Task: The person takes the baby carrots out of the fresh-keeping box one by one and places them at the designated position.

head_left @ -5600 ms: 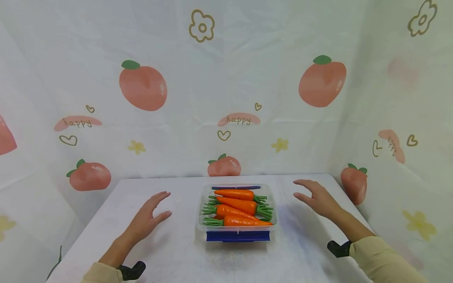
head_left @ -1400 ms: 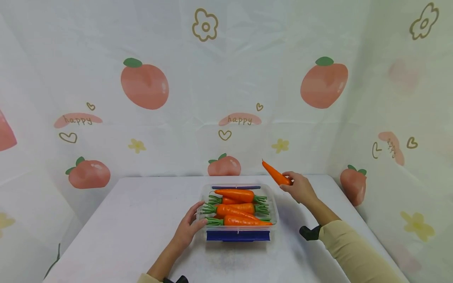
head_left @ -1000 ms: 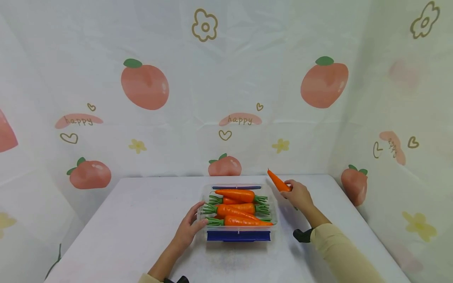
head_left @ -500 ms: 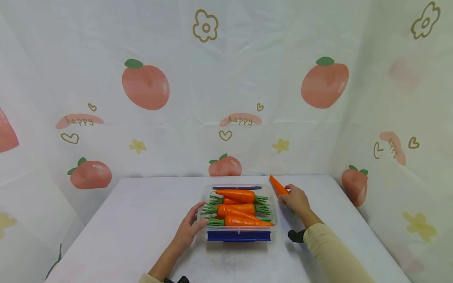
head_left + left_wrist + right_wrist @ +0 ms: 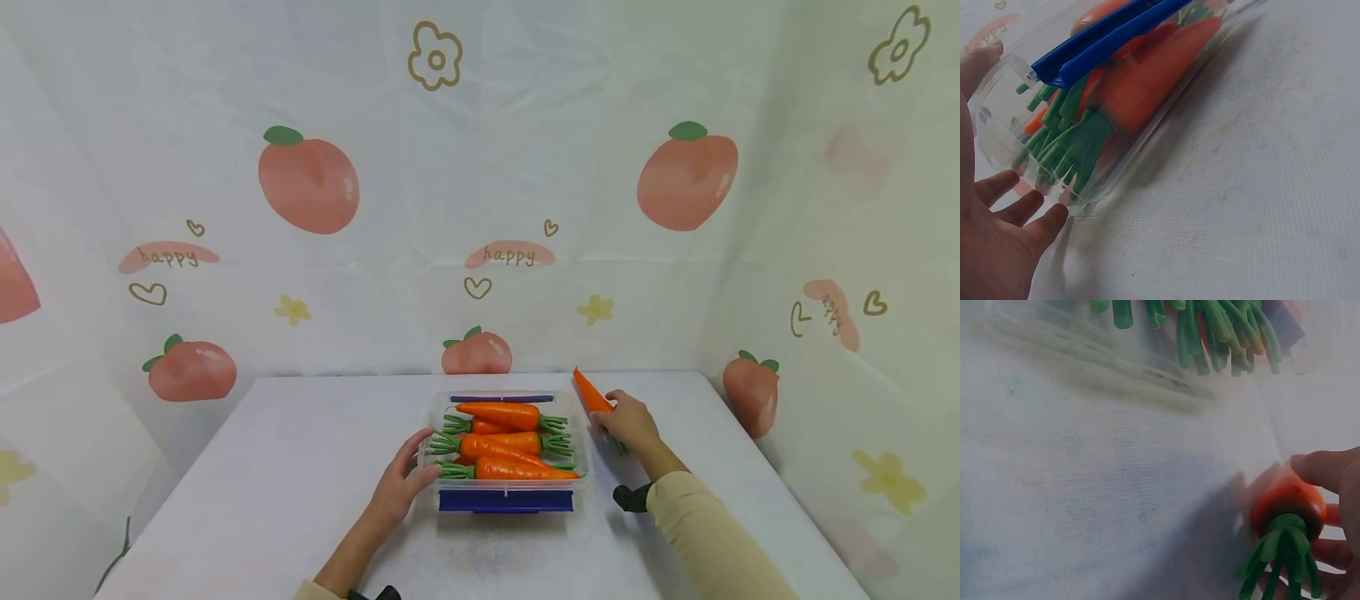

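Note:
A clear plastic box (image 5: 504, 483) with blue latches stands on the white table, holding several orange carrots (image 5: 517, 469) with green stem ends. My left hand (image 5: 395, 492) touches the box's left side; in the left wrist view its fingertips (image 5: 1057, 220) lie against the clear wall, fingers extended. To the right of the box, my right hand (image 5: 628, 422) holds a single carrot (image 5: 589, 392) by its thick end, tip pointing away. In the right wrist view the thumb (image 5: 1319, 467) lies on that carrot (image 5: 1285, 497), fingers round its far side. It is low at the tabletop.
The white table (image 5: 300, 467) ends at a fabric backdrop (image 5: 375, 317) printed with fruit and flowers. One blue latch flap (image 5: 506, 501) hangs open at the box's front, another (image 5: 501, 398) at the back.
Earlier both hands were apart from the box. The left hand came to its side; the right took a carrot from it and lowered it to the right, barely moving lately.

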`<state>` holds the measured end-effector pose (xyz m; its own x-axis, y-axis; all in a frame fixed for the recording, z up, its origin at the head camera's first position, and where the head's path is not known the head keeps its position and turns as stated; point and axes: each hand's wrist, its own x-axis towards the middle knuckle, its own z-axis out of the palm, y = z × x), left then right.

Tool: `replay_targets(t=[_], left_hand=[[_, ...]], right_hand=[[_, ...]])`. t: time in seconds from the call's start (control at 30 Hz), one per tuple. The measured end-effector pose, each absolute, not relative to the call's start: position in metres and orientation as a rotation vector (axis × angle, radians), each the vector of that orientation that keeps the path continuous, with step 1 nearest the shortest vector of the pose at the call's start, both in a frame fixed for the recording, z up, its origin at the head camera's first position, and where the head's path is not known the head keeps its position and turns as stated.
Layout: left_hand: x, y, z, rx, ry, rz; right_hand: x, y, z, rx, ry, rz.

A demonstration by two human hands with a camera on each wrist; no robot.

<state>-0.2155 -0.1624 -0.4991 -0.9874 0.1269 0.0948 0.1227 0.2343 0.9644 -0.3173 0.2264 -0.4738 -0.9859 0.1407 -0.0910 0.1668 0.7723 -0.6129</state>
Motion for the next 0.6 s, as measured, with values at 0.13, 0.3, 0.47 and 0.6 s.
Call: replay_targets(t=[0.13,0.3,0.47,0.6], left_hand=[[-0.216,-0.162,-0.5,0.245,2.465,1.927],[-0.215,-0.163,-0.5,0.244,2.464,1.932],[-0.213,-0.162,-0.498,0.256,2.464,1.939],[-0.213,-0.162,-0.498,0.251,2.467,1.936]], right_hand=[[-0.317,0.227,-0.466,0.214,2.973,-0.988],[-0.319,0.228,-0.442,0.139,3.034,-0.958],[-0.321,0.223,-0.416,0.07,3.06,-1.007],[-0.323,0.214,-0.4,0.034,3.056,-1.063]])
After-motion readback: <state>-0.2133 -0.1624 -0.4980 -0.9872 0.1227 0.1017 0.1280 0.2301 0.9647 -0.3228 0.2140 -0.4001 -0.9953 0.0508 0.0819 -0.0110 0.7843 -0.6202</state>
